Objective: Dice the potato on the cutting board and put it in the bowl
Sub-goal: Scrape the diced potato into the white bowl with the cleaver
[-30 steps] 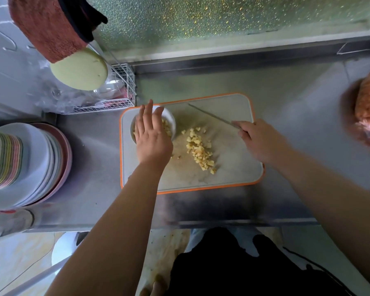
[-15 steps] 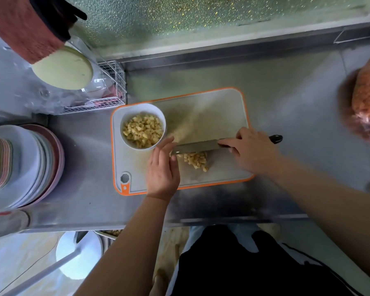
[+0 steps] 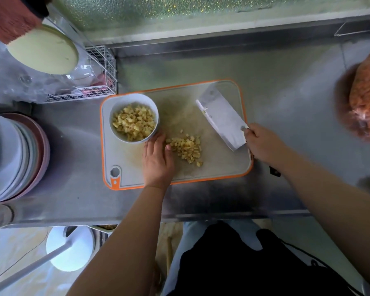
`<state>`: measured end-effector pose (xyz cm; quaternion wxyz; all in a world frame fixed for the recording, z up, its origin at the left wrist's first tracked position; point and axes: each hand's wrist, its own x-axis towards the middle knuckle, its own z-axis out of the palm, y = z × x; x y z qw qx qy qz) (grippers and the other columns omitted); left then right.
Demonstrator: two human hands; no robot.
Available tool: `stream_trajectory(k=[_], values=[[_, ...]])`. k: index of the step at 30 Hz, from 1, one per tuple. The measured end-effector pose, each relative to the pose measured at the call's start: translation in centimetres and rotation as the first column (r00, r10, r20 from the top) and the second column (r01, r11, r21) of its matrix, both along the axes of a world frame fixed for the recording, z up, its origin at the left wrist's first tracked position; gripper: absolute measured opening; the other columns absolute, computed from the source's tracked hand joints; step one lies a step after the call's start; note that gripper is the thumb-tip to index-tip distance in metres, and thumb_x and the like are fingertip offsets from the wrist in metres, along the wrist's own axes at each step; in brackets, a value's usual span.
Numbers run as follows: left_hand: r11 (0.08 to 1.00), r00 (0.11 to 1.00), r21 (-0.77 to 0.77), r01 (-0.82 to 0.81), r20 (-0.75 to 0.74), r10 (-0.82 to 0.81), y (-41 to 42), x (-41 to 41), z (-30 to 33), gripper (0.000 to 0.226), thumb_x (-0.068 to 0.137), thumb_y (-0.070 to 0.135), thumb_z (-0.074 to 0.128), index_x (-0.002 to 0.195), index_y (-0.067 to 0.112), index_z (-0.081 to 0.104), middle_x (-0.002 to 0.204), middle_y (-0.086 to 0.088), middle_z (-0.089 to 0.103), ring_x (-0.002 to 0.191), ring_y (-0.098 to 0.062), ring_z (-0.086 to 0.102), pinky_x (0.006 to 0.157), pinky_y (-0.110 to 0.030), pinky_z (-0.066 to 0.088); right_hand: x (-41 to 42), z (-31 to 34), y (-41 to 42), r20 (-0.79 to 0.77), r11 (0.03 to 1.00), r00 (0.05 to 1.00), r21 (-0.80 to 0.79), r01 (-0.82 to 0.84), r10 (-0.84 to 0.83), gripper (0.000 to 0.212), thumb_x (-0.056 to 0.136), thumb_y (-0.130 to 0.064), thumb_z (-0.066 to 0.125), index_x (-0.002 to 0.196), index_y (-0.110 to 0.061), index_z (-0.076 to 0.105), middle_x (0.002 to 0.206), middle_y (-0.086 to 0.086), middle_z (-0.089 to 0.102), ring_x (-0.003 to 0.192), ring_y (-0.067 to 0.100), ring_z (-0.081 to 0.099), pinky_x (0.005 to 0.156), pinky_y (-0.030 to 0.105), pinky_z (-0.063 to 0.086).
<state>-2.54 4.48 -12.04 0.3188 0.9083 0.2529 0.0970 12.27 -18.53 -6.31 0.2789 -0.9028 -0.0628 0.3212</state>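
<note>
A pile of diced potato lies in the middle of the orange-rimmed cutting board. At the board's far left corner stands a white bowl, and it holds more diced potato. My left hand rests flat on the board between bowl and pile, fingers straight, thumb touching the pile's edge. My right hand grips the handle of a cleaver, whose broad blade lies tilted over the board's right side, away from the pile.
Stacked plates stand at the left of the steel counter. A wire rack with plastic bags and a pale green lid is at the back left. An orange mesh bag sits at the right edge.
The cleaver has swung up and right, off the pile, its blade face now showing. My left hand has shifted slightly toward the bowl, beside the pile.
</note>
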Motion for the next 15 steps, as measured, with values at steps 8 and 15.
stream_trajectory(k=[8,15], values=[[0.993,0.992,0.003,0.121,0.028,-0.121,-1.2,1.5,0.0,0.050,0.096,0.031,0.035,0.131,0.000,0.050,0.134,-0.017,0.052,0.127,-0.031,0.042,0.108,-0.038,0.032,-2.4,-0.9,0.6,-0.148,0.997,0.988,-0.052,-0.061,0.053,0.031,0.098,-0.025,0.038,0.075,-0.012,0.054,0.069,0.009,0.066,0.066,0.029,0.063,0.055,0.030,0.046],[0.996,0.996,-0.082,-0.035,0.084,0.042,-4.4,3.2,0.1,0.053,0.095,0.035,0.036,0.130,-0.002,0.051,0.131,-0.018,0.053,0.125,-0.034,0.048,0.106,-0.041,0.036,-6.3,-1.2,3.2,-0.176,0.989,0.978,-0.082,-0.125,0.109,0.037,0.098,-0.029,0.036,0.077,-0.007,0.058,0.067,0.012,0.069,0.061,0.028,0.067,0.056,0.038,0.057]])
